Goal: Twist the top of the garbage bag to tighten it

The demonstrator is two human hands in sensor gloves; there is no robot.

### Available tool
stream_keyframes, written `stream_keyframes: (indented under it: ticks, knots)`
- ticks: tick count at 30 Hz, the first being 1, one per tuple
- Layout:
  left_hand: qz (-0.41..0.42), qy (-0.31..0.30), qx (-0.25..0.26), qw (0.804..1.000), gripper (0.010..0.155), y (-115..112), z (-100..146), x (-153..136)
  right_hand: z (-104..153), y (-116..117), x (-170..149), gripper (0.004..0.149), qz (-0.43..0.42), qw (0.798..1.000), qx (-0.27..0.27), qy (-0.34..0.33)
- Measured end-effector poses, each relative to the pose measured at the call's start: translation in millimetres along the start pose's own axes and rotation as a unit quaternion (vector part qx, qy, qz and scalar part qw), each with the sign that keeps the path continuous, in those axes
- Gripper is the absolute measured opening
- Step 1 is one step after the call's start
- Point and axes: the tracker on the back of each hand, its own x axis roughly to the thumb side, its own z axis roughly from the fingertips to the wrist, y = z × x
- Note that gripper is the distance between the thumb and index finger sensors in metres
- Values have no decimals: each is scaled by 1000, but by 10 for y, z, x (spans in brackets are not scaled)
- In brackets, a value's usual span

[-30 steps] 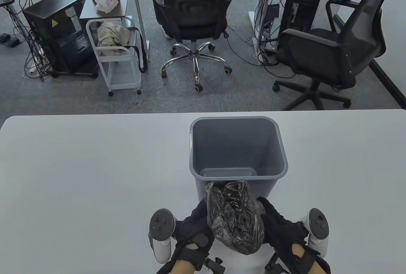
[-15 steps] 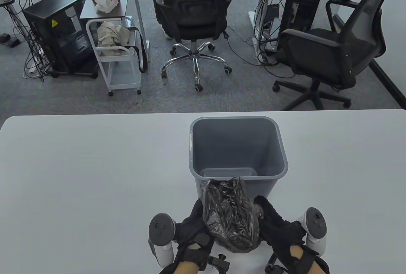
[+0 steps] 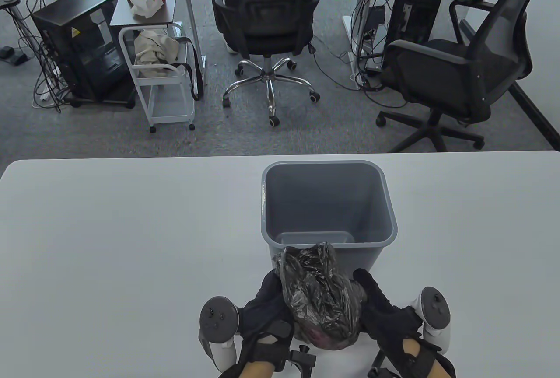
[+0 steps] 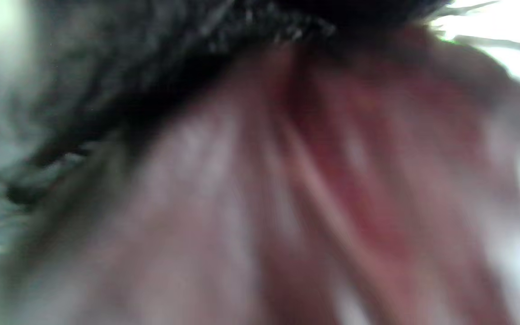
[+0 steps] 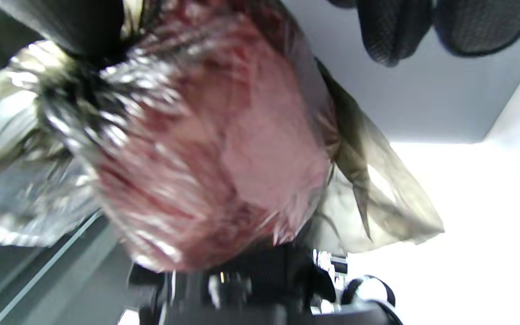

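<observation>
Two gloved hands frame a black garbage bag [image 3: 320, 297] at the near edge of a pale grey table [image 3: 122, 229]. Seen from above, the bag sits between them, its crinkled top leaning toward a grey bin [image 3: 328, 207] that stands just behind it. The left hand [image 3: 262, 308] curls against the bag's left side, and the right hand [image 3: 385, 308] presses against its right side, fingers wrapped around the plastic. Both hands hold the bag; neither is spread wide. A rounded tracker [image 3: 217, 321] rides on the back of the left hand, and another tracker [image 3: 434, 312] on the right. Beyond the table are two black office chairs [image 3: 262, 15] and a small white cart [image 3: 164, 85].

From the left wrist, the picture is heavily blurred. Reddish-brown plastic of the bag [image 4: 314, 189] fills nearly the whole view, very close to the camera, with a dark fringe along the top. How the fingers lie cannot be told here.

From the right wrist, the bag [image 5: 206, 149] bulges large and close, reddish contents showing through glossy plastic, with a gathered, pinched neck at upper left. Black gloved fingertips [image 5: 391, 27] hang in at the top right, apart from the bag, against the table's pale surface.
</observation>
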Motion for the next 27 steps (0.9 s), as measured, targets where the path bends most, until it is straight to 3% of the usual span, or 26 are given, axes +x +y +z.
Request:
stream_keyframes:
  ticks: [2,5,7,9,12,15,18,19,21,23,27]
  knots:
    - [4,-3,-13,1000,47,-17,-7,-10,-4,12,-8,93,-13,1000,-22,3]
    - [19,-17,-80,996,47,-68,-40,0,36,-21,-87,83,-65,992,-96,57]
    - [25,-17,-91,995,47,-85,-41,8,46,-31,-149,83,-123,986,-73,82]
    - [13,-18,-66,998,47,-70,-30,10,38,-25,-175,81,-137,986,-41,91]
    - [-16,-14,-5,1000,47,-6,-15,9,43,-19,-156,81,-85,992,-39,88]
    - [-32,-3,33,999,48,79,-15,-9,26,7,-83,92,-41,998,-37,36]
    - [-17,14,41,999,48,93,-13,-49,-13,91,43,103,-31,998,44,-25]
    - [-14,18,40,999,48,85,-9,-57,-15,109,78,104,-6,998,43,-37]
    - [-15,14,29,999,48,57,-12,-64,-16,117,120,102,60,997,-4,-49]
    - [-14,4,-4,1000,48,16,-28,-56,-4,88,77,94,72,996,-40,-25]
    - [-16,-15,-60,998,48,-22,-60,-37,24,15,-65,84,-48,996,-64,29]
